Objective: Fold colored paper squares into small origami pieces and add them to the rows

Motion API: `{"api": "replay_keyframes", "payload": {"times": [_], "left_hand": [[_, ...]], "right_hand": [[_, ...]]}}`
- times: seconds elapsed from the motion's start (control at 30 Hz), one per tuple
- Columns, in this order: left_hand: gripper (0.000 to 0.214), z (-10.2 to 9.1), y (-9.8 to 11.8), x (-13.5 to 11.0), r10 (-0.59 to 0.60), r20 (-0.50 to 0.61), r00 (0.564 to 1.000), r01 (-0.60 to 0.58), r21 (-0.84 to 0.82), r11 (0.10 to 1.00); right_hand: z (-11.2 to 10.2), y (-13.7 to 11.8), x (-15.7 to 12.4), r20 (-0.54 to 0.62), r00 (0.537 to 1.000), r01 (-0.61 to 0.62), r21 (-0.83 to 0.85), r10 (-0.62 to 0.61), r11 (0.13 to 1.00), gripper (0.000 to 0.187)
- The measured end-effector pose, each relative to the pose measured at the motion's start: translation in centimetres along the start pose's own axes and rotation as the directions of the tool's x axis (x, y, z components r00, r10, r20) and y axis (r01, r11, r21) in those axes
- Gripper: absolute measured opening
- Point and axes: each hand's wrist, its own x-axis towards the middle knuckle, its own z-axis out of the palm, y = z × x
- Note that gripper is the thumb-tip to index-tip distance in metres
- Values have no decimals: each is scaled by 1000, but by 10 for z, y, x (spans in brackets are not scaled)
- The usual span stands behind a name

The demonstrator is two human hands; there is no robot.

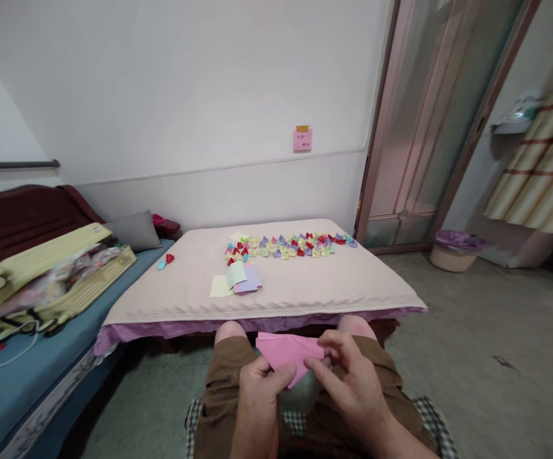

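Above my lap is a pink sheet of paper [288,350], folded into a triangle with its point downward. My left hand [263,382] grips its lower left side, the thumb lying across the front. At the right corner, the thumb and fingers of my right hand [348,373] pinch the paper. On the table in front lie loose square sheets of paper [246,280] in lilac, green and yellow, overlapping one another. Behind them spreads a long group of small folded paper pieces [295,247] in yellow, red, purple and blue.
The low table [315,287] has a pale cover. Two small folded pieces, red and blue [165,261], sit at its left. An open yellow suitcase [61,255] rests on a blue-covered bed [80,331]. A lined bin [455,252] stands right, near a sliding door [410,127].
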Motion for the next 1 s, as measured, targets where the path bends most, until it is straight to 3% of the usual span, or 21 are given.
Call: {"api": "replay_keyframes", "payload": {"times": [0.1, 0.43, 0.6, 0.7, 0.77, 0.9, 1.0], "left_hand": [[25, -2, -3, 2, -13, 1, 1000, 13, -5, 1000], [28, -8, -15, 4, -19, -29, 999, 18, -54, 998], [30, -15, -25, 11, -26, -56, 998, 26, -5, 1000], [32, -18, -29, 12, -21, -46, 999, 19, -39, 999], [33, -19, -32, 14, -8, -33, 999, 7, -39, 999], [34, -21, -36, 17, 26, -32, 999, -25, 23, 999], [33, -20, -37, 16, 15, -14, 1000, -15, 39, 999]], "right_hand": [[2, 1, -1, -22, 998, -51, 35, 51, 998, 26], [2, -2, -3, -21, 993, 118, -60, -120, 991, 8], [3, -3, -3, 25, 996, 86, -20, -85, 996, 3], [4, -3, -2, 66, 998, -16, 84, 10, 996, 3], [4, -4, 0, 132, 982, -166, 229, 138, 959, 8], [8, -5, 4, 349, 873, -480, 491, 340, 727, 21], [10, -5, 4, 348, 848, -529, 523, 399, 669, 23]]}}
